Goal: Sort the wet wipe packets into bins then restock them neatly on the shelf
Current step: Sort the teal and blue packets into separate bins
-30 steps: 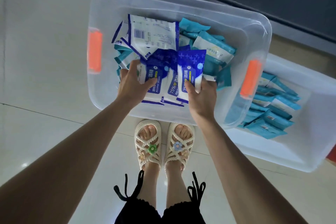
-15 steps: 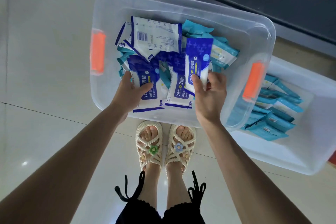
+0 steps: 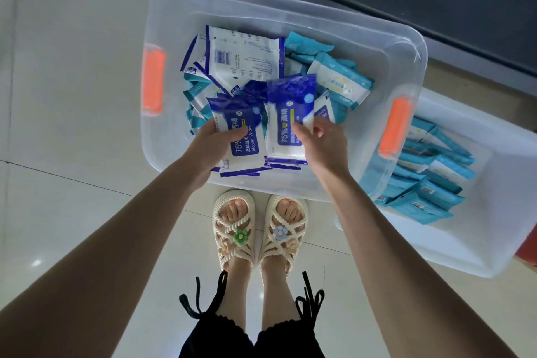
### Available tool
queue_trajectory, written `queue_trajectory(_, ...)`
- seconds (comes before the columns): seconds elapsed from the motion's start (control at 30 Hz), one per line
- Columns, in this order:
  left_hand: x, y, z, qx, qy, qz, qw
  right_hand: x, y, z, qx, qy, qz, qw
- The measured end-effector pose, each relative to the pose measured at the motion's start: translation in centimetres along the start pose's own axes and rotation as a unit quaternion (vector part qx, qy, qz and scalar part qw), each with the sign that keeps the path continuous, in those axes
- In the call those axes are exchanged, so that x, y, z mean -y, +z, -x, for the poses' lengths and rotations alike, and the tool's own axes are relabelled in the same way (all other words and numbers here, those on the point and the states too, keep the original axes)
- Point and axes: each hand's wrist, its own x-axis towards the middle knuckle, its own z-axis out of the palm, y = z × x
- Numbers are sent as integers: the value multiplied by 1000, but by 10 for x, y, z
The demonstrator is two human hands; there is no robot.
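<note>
Both hands reach down into a clear bin that stands on the pale tiled floor, just in front of the person's feet in cream sandals. The bin has an orange handle at each end and holds a loose heap of wet wipe packets — dark blue ones near the hands, teal ones toward the far right corner, and one white packet lying with its barcode side up at the back.

The left hand is closed on a dark blue packet, thumb across its printed face and the fingers tucked under it; more blue packets lie just beneath. The right hand pinches a second blue packet by its right edge between thumb and fingers, holding it nearly upright, tilted slightly, beside the first one. That packet is blurred.

To the right, partly under the first bin's edge, stands a second clear bin with teal packets stacked in rows against its near-left side.
</note>
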Motion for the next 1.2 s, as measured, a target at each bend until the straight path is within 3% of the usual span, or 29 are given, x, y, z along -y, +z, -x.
queue_trajectory(0.17,-2,-1,-1,16,-21,11,1000,-11,10,-7,54,107,29,992)
queue_trajectory(0.27,-2,10,-4,43,-31,10,999,-18,12,-10,79,192,-15,978)
queue_trajectory(0.4,3,23,-12,63,-24,28,997,-24,11,-13,73,229,-57,969)
queue_trajectory(0.6,-1,21,-3,63,-5,21,998,-25,6,0,27,188,-110,976)
queue_trajectory(0.77,-17,12,40,85,23,23,996,4,-27,37,71,161,-213,961)
queue_trajectory(1.03,-51,-5,168,181,80,17,980,80,-103,118,170,157,-262,937)
queue_trajectory(1.2,-87,6,267,162,117,15,980,132,-165,192,115,86,-298,944)
